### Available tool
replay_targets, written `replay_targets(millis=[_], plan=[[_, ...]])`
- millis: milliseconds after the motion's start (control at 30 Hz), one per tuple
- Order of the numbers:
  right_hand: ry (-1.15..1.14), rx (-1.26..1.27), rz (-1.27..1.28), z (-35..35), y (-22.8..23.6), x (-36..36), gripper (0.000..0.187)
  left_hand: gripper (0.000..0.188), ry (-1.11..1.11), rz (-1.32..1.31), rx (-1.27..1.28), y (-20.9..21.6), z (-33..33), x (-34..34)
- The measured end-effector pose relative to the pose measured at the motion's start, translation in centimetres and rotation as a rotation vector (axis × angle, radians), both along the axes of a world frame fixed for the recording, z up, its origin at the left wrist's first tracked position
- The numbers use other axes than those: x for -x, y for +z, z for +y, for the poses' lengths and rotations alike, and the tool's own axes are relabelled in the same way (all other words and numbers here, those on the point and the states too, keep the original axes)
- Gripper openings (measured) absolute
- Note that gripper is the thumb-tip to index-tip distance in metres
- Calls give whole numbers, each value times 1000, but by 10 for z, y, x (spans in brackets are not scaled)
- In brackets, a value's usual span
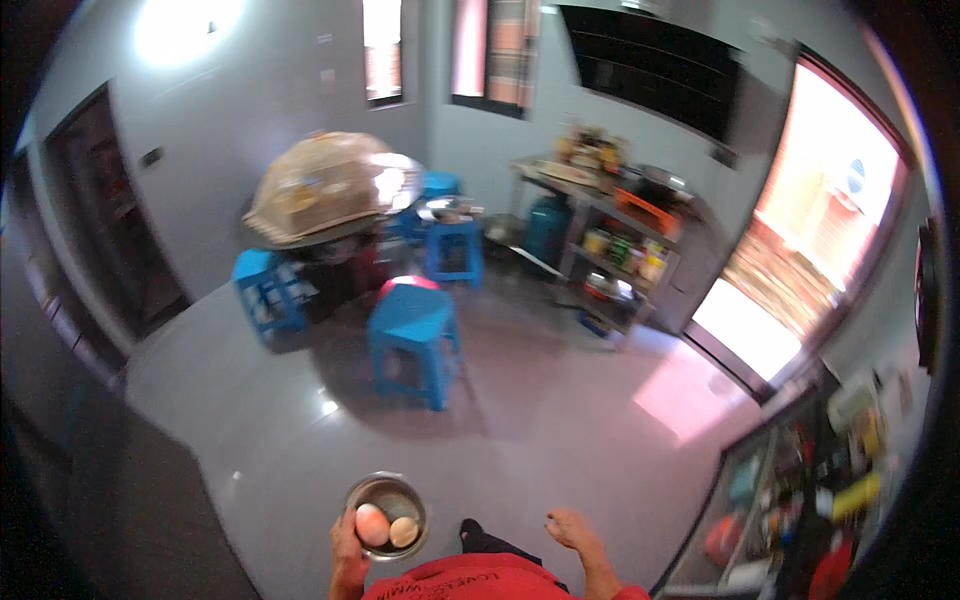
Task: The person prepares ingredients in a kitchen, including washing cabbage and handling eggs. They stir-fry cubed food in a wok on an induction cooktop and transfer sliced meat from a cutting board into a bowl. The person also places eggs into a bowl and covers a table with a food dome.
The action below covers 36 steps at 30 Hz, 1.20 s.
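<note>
My left hand (346, 548) grips the side of a round metal bowl (421, 506) at the lower middle. Inside lie a pinkish-orange rounded item (371, 525) and a smaller tan one (403, 532); their exact kind is hard to make out. Out to the right, away from the bowl, my right hand (576, 530) hangs over the floor with its fingers loosely curled in. Nothing shows in it. A red shirt and one dark shoe are visible between my arms.
Ahead, a blue stool (412, 318) stands before a round table with a mesh food cover (325, 185); more blue stools surround it. A metal kitchen shelf (590, 185) and blue gas cylinder (546, 230) line the back wall. An open doorway (800, 220) and a cluttered rack (770, 480) are at right.
</note>
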State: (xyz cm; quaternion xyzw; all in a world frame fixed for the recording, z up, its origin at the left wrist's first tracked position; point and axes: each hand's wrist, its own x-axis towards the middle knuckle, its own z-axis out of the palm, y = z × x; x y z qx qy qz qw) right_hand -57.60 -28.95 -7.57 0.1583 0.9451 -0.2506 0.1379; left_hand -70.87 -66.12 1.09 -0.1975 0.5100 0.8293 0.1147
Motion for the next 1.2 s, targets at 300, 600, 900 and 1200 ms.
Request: replay_targets(millis=[300, 600, 900, 1200], plan=[[479, 130, 343, -48, 63, 269, 25, 32, 348, 33, 26, 9, -17, 88], [571, 985, -115, -260, 124, 439, 48, 33, 421, 12, 19, 1, -104, 241], [282, 1082, -12, -369, 108, 563, 48, 31, 215, 75, 217, -2, -207, 401], [359, 1005, 132, -405, 121, 727, 45, 30, -228, 52, 452, 16, -278, 566]])
